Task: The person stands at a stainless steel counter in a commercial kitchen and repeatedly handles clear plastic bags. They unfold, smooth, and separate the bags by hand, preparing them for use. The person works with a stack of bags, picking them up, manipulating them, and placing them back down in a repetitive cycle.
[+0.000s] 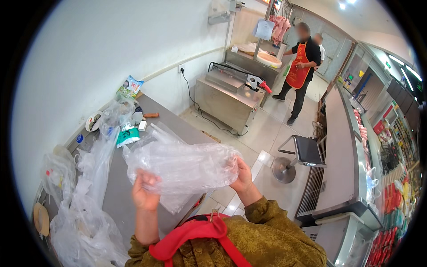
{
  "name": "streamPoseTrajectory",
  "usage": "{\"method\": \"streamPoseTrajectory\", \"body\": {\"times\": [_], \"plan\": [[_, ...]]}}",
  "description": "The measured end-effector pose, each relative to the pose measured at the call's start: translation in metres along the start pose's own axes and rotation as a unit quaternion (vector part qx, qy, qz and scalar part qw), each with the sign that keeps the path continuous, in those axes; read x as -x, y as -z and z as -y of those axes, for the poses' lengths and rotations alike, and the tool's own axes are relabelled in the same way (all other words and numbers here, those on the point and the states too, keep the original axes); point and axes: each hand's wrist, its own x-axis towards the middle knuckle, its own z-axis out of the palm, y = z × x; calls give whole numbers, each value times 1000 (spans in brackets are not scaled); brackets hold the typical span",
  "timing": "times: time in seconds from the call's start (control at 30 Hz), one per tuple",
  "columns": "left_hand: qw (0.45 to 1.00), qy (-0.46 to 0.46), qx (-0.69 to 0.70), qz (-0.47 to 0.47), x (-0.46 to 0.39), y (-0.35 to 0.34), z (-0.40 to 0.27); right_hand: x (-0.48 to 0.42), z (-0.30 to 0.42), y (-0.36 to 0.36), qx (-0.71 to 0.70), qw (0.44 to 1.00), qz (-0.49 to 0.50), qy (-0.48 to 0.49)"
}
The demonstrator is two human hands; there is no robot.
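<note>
A clear plastic bag is stretched sideways between my two hands, above the edge of the grey table. My left hand grips its near left part, with the fingertips partly behind the film. At the bag's right end my right hand holds the gathered film. More clear plastic film lies on the table beneath the bag. Along the wall to the left runs a heap of crumpled clear plastic bags.
On the table lie a green packet, a brown handle and a roll of tape. A metal machine with a power cord stands beyond. A black stool is on the right. A person in a red apron stands farther off.
</note>
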Motion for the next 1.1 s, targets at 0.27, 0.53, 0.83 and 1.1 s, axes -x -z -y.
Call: {"method": "streamPoseTrajectory", "body": {"times": [0.27,0.53,0.83,1.1], "plan": [[980,10,-138,-143,12,-27,11,23,-8,-14,-21,998,19,-51],[949,101,-186,-235,3,-8,15,47,-2,18,397,891,-61,-210],[983,60,-103,-141,-1,-15,19,44,-10,22,141,981,-118,-69],[999,28,11,18,5,-3,23,37,-24,53,35,994,-62,-83]]}}
